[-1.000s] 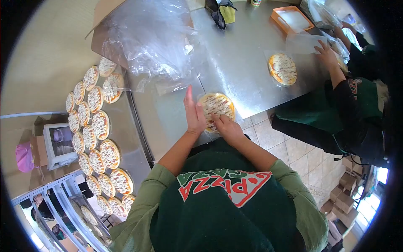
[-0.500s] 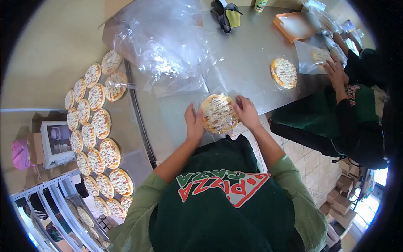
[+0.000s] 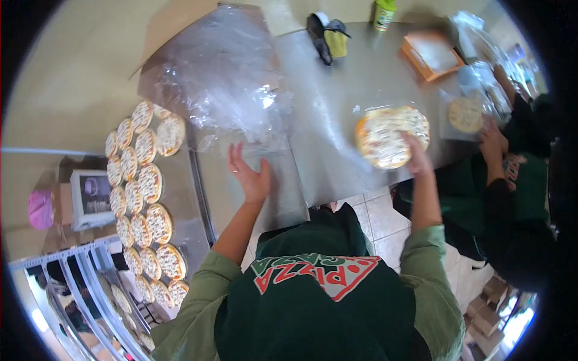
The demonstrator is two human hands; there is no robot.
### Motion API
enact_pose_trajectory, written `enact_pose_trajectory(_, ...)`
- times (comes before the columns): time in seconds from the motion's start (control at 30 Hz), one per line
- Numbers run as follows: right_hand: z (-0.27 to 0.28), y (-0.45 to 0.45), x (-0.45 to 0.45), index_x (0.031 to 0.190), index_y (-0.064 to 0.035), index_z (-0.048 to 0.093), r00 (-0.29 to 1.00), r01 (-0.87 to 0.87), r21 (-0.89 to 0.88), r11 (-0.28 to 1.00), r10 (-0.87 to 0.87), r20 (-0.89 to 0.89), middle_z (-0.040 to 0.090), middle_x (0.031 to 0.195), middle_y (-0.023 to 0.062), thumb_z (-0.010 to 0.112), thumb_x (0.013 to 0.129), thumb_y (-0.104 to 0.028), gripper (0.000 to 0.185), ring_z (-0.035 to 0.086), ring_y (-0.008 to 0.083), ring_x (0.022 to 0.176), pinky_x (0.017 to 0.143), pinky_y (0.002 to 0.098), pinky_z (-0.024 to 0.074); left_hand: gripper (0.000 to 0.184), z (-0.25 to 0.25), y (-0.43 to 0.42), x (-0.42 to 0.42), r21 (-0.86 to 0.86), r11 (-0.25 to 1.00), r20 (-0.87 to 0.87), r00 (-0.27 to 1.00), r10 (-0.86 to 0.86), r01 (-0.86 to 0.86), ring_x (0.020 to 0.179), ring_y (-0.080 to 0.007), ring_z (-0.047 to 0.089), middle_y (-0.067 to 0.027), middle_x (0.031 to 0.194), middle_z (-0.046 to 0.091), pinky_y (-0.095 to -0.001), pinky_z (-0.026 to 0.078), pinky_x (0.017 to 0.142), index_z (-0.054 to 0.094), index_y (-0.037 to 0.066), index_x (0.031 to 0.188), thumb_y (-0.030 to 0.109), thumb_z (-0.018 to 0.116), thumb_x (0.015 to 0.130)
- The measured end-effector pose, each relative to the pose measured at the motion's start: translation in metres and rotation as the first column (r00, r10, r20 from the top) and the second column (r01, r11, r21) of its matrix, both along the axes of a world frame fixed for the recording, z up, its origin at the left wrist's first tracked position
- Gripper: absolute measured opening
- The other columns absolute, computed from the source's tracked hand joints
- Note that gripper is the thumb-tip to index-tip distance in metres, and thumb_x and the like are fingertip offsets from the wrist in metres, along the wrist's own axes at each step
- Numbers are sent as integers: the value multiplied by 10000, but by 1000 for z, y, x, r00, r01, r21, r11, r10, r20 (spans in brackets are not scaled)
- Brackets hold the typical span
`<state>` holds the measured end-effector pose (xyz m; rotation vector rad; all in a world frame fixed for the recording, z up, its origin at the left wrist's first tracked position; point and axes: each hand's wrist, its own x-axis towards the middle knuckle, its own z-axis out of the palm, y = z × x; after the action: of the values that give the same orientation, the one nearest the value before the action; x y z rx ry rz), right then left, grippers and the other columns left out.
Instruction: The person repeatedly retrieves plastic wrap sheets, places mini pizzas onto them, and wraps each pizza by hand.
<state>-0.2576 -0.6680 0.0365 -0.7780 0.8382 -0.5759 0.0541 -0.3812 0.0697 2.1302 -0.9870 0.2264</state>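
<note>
My right hand [image 3: 419,157], slightly blurred, grips the near right edge of a plastic-wrapped pizza [image 3: 383,141]. That pizza partly overlaps another pizza [image 3: 418,120] behind it at the right part of the metal table. My left hand [image 3: 250,177] is raised over the table's near part with fingers spread and nothing in it; a ring shows on one finger. Just beyond it lies a heap of clear plastic bags [image 3: 226,96].
Many topped pizzas [image 3: 159,222] lie in rows at the left. A co-worker's hand [image 3: 494,141] is beside a bagged pizza [image 3: 465,114] at the right. An orange box [image 3: 431,57], a green-lidded container [image 3: 384,15] and a dark and yellow item [image 3: 328,38] stand farther back.
My right hand has carried the wrapped pizza right, to the other pizza. My left hand has let go of it and moved left and opened. The co-worker's bagged pizza now lies flatter.
</note>
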Motion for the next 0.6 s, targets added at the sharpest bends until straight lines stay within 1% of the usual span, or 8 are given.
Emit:
enact_pose_trajectory(0.07,13,-45,-17,1139,5,513,999,34,-70,997,-37,-37,599,1058,96,610,817,-214,401,606,173,928,813,294,499,791,-10,12,35,-60,985,160,972,172,-165,1256,-386,225,-239,1351,244,-463,182,1044,250,-40,1308,197,711,710)
enact_pose_trajectory(0.17,6,-96,-38,1134,11,517,962,-16,-198,980,-39,-270,603,1040,104,617,811,-207,402,599,180,929,774,283,484,912,-21,15,71,-152,887,-110,899,423,-436,1262,-384,214,-252,1343,246,-453,162,1054,219,-58,1320,251,768,661)
enact_pose_trajectory(0.2,9,-102,-36,1148,14,505,900,-32,-280,960,-94,-427,589,1068,135,615,812,-218,424,585,198,944,792,306,464,933,-23,12,80,-242,838,-333,853,402,-490,1265,-377,219,-247,1348,245,-446,170,1054,216,-62,1322,266,777,653)
enact_pose_trajectory(0.27,-2,-119,-30,1151,2,502,521,-240,-558,795,-379,-764,577,1085,149,595,819,-205,402,575,254,956,817,351,450,976,-29,7,98,-373,686,-707,670,226,-625,1270,-362,227,-237,1360,242,-431,186,1054,209,-71,1326,298,794,637)
enact_pose_trajectory(0.37,38,-68,34,1151,-29,507,428,-554,-819,147,-794,-432,569,1075,148,571,821,-178,368,557,307,969,836,386,437,951,-40,11,112,88,923,-153,910,385,-376,1266,-345,265,-224,1359,281,-413,237,1039,268,-54,1322,303,803,621)
enact_pose_trajectory(0.47,37,26,145,1088,-66,557,774,-507,-804,311,-247,-584,571,1060,143,548,807,-117,286,534,306,985,845,384,431,801,-42,10,132,-66,988,-70,989,134,-138,1223,-333,355,-205,1318,376,-405,266,1026,402,-13,1260,289,795,632)
enact_pose_trajectory(0.53,21,92,213,1011,-58,597,830,-553,-820,-146,-14,-557,556,1095,156,546,801,-152,235,539,336,980,874,412,429,653,-35,9,133,-64,997,-267,963,30,-49,1185,-334,400,-193,1266,437,-407,293,1008,476,19,1197,252,767,660)
enact_pose_trajectory(0.6,-22,142,274,1096,-66,548,684,-720,-680,-139,27,-729,523,1153,173,536,816,-335,388,485,350,1077,934,451,375,513,-35,6,132,18,996,-249,965,-78,85,1136,-336,443,-178,1209,491,-409,330,976,535,38,1130,214,733,690)
